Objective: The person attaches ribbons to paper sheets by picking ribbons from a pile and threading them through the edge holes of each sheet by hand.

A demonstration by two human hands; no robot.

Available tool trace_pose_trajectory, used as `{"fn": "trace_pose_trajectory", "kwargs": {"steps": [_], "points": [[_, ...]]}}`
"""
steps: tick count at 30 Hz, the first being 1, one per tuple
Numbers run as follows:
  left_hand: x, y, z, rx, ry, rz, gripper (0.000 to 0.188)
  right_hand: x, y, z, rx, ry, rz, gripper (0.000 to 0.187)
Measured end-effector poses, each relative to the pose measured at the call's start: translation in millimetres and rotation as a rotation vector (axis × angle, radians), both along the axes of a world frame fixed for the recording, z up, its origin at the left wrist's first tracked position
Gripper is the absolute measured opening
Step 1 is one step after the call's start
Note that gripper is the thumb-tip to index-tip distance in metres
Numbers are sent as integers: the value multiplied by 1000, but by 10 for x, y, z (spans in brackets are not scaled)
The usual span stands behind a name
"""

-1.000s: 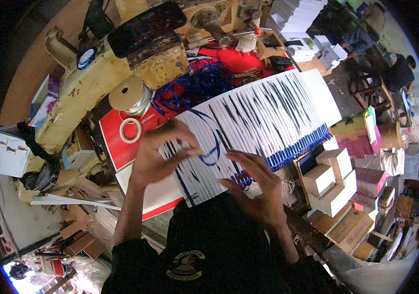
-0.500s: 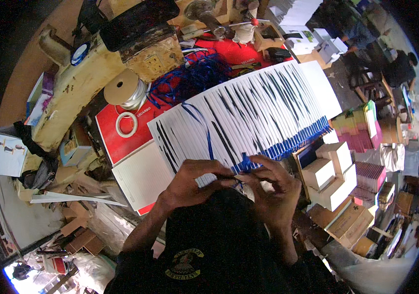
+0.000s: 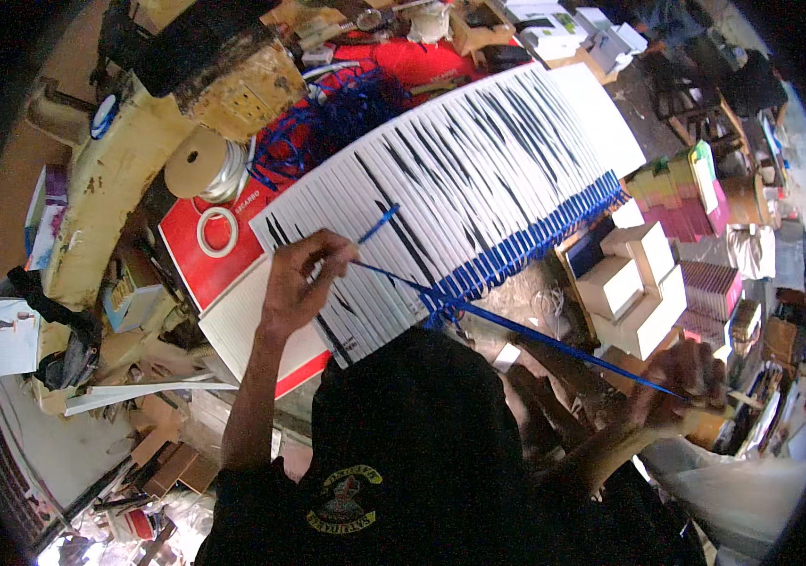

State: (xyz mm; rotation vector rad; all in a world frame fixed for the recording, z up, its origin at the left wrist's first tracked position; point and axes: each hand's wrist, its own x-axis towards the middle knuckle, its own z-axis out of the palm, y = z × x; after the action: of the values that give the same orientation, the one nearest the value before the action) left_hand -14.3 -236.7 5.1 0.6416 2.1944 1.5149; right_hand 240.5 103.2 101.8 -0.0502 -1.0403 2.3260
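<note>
Fingers of left hand (image 3: 301, 278) pinch blue ribbon (image 3: 558, 343), short tail poking past them; right hand (image 3: 681, 389) curls tight on far stretch, ribbon end hidden, fingertips blurred. Ribbon runs taut between hands, across books' (image 3: 459, 189) lower edge; crossing too tangled to read.
</note>
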Motion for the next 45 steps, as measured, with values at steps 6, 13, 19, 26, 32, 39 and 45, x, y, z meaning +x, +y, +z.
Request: {"fn": "trace_pose_trajectory", "kwargs": {"steps": [6, 13, 19, 26, 32, 39, 45], "points": [[-22, 3, -64, -126, 125, -13, 7, 299, -76, 167, 359, -331, -238, 14], [217, 350, 24, -176, 415, 135, 23, -411, -759, -336, 965, -724, 300, 16], [302, 322, 42, -170, 569, 100, 40, -672, -1193, -706, 736, -1007, 412, 21], [385, 247, 89, -308, 686, 198, 39, -663, -1288, -1162, 624, -927, 383, 22], [453, 198, 61, -272, 724, 223, 30, -662, -1290, -1253, 589, -960, 381, 24], [614, 315, -78, -360, 695, 67, 29, -702, -1304, -1238, 615, -955, 375, 23], [696, 420, -119, -348, 607, 35, 38, -660, -1294, -1361, 689, -942, 334, 24]]}}
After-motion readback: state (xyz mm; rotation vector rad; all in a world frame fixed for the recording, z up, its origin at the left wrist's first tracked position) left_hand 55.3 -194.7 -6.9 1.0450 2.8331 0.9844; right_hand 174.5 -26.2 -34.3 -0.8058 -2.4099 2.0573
